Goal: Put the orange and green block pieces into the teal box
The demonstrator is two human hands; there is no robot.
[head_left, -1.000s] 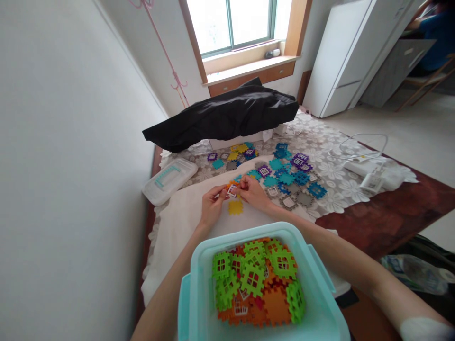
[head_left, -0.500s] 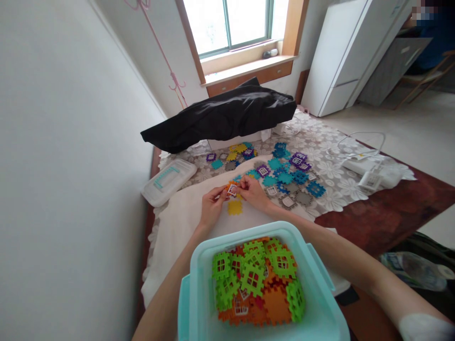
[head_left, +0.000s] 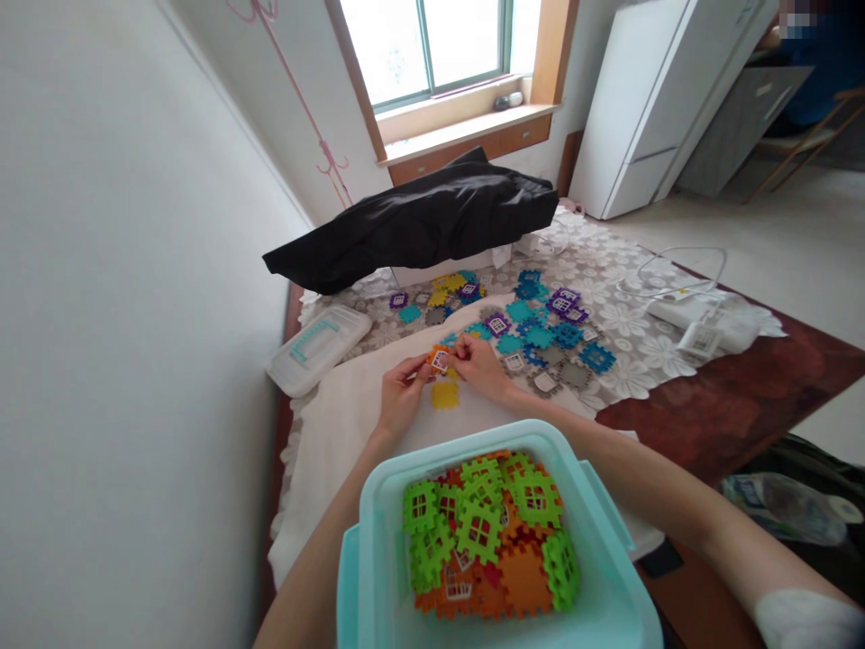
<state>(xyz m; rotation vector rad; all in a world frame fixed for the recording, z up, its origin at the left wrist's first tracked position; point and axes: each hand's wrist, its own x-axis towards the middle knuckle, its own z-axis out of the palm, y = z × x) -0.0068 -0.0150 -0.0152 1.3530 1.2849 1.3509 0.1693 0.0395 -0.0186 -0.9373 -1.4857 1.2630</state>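
Note:
Between my hands is an orange toothed building tile [head_left: 439,361] with a white window frame in it. My left hand [head_left: 404,389] pinches its left side, and my right hand [head_left: 477,362] grips the right side. Just below it a yellow toothed tile [head_left: 444,395] lies on the white cloth [head_left: 351,433]. Closest to me stands an aqua plastic tub [head_left: 385,505] between my forearms, with green window tiles [head_left: 479,530] and orange tiles [head_left: 525,579] inside. Blue, teal, purple and grey tiles [head_left: 541,336] are spread right of my right hand.
A clear lid [head_left: 319,347] lies at the left near the wall. Black fabric [head_left: 419,221] covers something at the back. More tiles [head_left: 438,296] lie in front of it. A white cable and packet [head_left: 706,333] sit at the right; a plastic bottle [head_left: 787,509] is lower right.
The view has shifted very slightly. Both hands keep the orange tile in nearly the same spot, with no other visible movement.

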